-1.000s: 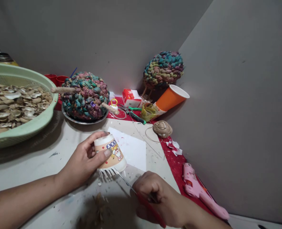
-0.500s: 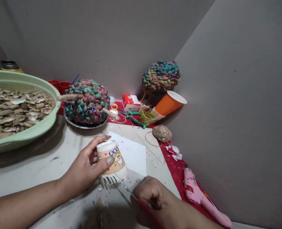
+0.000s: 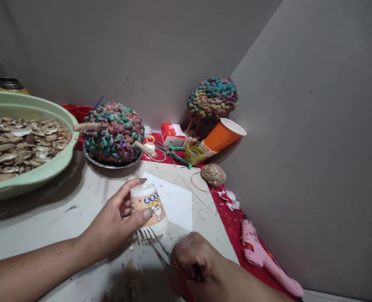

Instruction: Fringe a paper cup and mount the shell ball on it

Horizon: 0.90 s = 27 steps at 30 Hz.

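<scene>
A paper cup (image 3: 143,203) with a printed bunny band is held upside down in my left hand (image 3: 120,214), thumb across its side and fingers at its base and far side. Narrow cut strips (image 3: 144,233) fringe its lower rim on the left. In my right hand (image 3: 198,260) is a pair of scissors (image 3: 162,246) with red handles, mostly hidden by the fingers. The blade tips touch the cup's rim just right of the strips. A sheet of white paper (image 3: 176,205) lies behind the cup.
At left stands a green basket (image 3: 52,167) of peanut shells. Behind the cup, a shell-covered ball (image 3: 113,134) rests on a metal plate (image 3: 113,165). Pliers (image 3: 179,157), an orange cup (image 3: 222,136), twine (image 3: 213,174) and a pink glue gun (image 3: 261,251) line the right side.
The cup has turned slightly in my left hand and shifted a little to the right. My right hand and the scissors have moved slightly left, with the blades still at the rim.
</scene>
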{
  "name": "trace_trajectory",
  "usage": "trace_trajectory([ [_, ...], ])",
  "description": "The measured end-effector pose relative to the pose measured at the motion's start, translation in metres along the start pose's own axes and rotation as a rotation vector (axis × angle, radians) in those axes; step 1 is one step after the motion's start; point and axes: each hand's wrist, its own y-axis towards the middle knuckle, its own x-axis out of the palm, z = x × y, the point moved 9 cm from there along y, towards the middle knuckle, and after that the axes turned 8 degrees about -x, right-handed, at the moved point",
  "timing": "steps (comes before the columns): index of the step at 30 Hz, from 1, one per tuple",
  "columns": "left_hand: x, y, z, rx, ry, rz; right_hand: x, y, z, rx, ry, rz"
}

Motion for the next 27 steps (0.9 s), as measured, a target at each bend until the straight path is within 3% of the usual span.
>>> trace_trajectory([
  [5,-0.002,0.0,0.002,0.014,-0.02,0.017,0.001,-0.001,0.01,0.125,0.017,-0.031],
  [15,-0.011,-0.001,0.017,0.118,-0.109,0.081,0.003,-0.002,0.016,0.223,0.135,-0.048],
  [27,-0.008,-0.001,0.016,0.092,-0.113,0.064,-0.001,0.0,0.009,0.142,0.159,0.001],
])
